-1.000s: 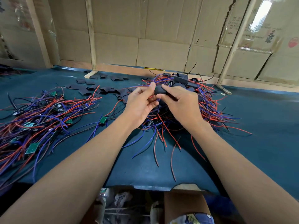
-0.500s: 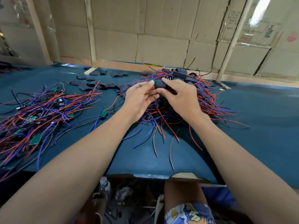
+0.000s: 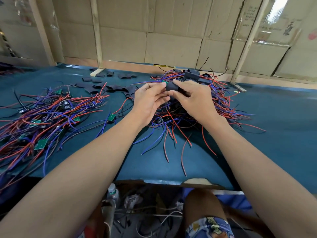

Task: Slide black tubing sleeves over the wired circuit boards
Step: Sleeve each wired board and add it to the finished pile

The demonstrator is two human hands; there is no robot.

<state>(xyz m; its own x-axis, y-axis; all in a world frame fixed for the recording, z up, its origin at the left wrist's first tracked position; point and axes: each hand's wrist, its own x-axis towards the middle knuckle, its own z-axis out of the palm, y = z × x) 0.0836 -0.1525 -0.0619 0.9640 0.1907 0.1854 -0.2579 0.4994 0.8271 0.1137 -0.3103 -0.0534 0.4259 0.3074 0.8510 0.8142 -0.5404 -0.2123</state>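
Holding one black sleeve (image 3: 172, 86) pinched in your right hand (image 3: 193, 102), you pinch a green board (image 3: 164, 82) at your left hand's (image 3: 149, 100) fingertips, its end showing just outside the sleeve mouth: this unit looks partly sleeved. Sleeved pile (image 3: 197, 93) lies under and beyond your hands; a large tangle of bare wired boards (image 3: 41, 121) remains at left, so much is left. Loose sleeves (image 3: 103, 85) lie behind. Trailing wires may snag.
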